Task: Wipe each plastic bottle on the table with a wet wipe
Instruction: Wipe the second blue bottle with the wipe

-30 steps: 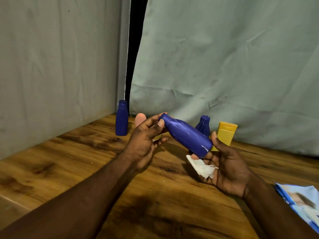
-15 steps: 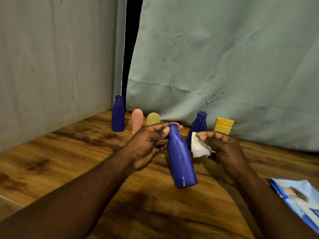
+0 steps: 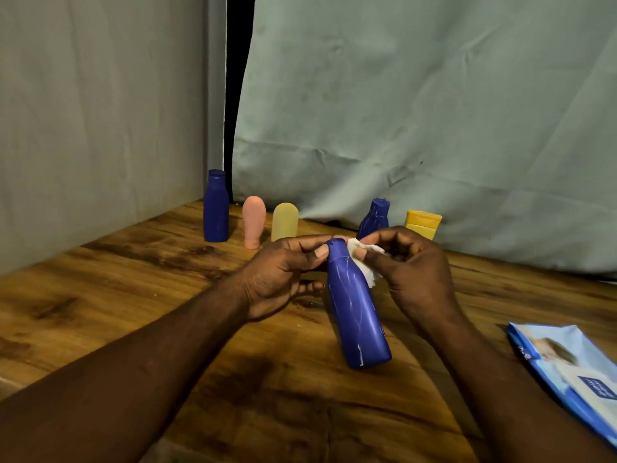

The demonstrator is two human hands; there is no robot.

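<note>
Head view shows the left hand (image 3: pixel 277 279) pinching the neck of a tilted dark-blue plastic bottle (image 3: pixel 357 312) above the wooden table (image 3: pixel 133 279), right-hand fingers (image 3: pixel 362 253) seemingly clamping a crumpled white wet wipe (image 3: pixel 365 265) against it; that narrow pinch could slip.

Nothing here can be read with confidence. The wet-wipe pack (image 3: pixel 567 369) at the right edge of the bench (image 3: pixel 133 295) carries a small blue label with white lettering — too blurred to make out — and the bottles show no legible print.
</note>
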